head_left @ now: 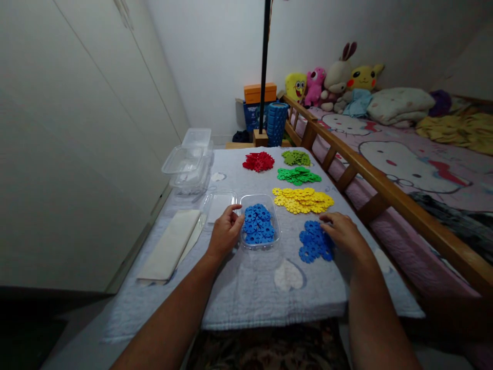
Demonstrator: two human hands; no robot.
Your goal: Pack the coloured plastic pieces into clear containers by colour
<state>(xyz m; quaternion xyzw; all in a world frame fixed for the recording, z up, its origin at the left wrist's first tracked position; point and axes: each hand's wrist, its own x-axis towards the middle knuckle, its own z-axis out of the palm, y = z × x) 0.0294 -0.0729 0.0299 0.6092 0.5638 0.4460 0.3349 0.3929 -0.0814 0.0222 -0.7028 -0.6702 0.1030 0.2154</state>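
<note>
My left hand (226, 231) is at the left rim of a clear plastic container (278, 234), thumb and fingers curled against its side. Inside the container lie several blue flower-shaped plastic discs (258, 224). To the right, a loose pile of the same blue discs (311, 244) rests on the cloth. My right hand (341, 230) hovers at the right edge of that pile, fingers slightly bent and apart, with no disc visible in them. Just beyond is a heap of yellow discs (302, 200).
Green discs (298, 176), lime discs (295, 158) and red discs (259, 162) lie farther back. A clear lid (219, 200), stacked clear containers (190, 172) and a folded beige cloth (169, 246) are at left. A wooden bed rail (346, 149) borders the right side; a black pole (264, 67) stands behind.
</note>
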